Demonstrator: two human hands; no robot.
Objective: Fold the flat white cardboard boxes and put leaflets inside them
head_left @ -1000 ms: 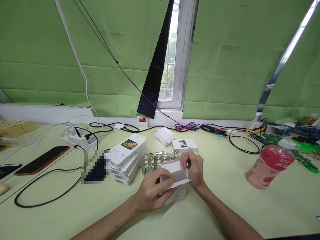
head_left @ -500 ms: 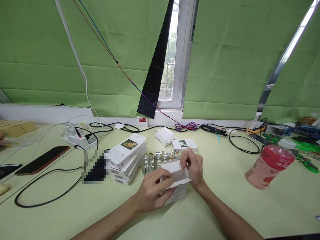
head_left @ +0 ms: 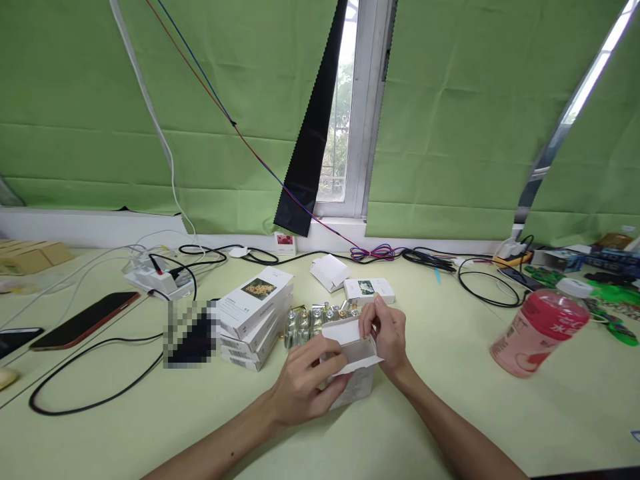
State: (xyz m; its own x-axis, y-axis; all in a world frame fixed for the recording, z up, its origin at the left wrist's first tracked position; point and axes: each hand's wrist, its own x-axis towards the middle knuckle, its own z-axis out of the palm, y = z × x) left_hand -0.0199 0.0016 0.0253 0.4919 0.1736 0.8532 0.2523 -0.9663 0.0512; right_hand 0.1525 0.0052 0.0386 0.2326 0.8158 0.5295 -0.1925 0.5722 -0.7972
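Note:
Both hands are on an open white box (head_left: 353, 387) that stands near the middle of the table, its top flaps spread. My left hand (head_left: 310, 380) grips its left side, fingers over the rim and thumb along the front. My right hand (head_left: 387, 333) pinches the flap at the upper right corner. Just behind the box, small glass bottles with shiny tops (head_left: 313, 320) stand in a cluster, partly hidden by the box and hands. To their left is a stack of white boxes (head_left: 257, 300) with a flower picture on top. Two more white boxes (head_left: 369, 291) (head_left: 330, 272) lie behind.
A pink bottle (head_left: 540, 333) stands tilted in view at the right. Phones (head_left: 87, 320), a power strip (head_left: 163, 277) and looping black cable (head_left: 95, 410) lie at the left. Bundled wires (head_left: 373, 253) run along the back wall. Green items (head_left: 615, 293) sit at the far right.
A hand partly seen at the far left edge has gone out of view. My hands and the open box have barely moved.

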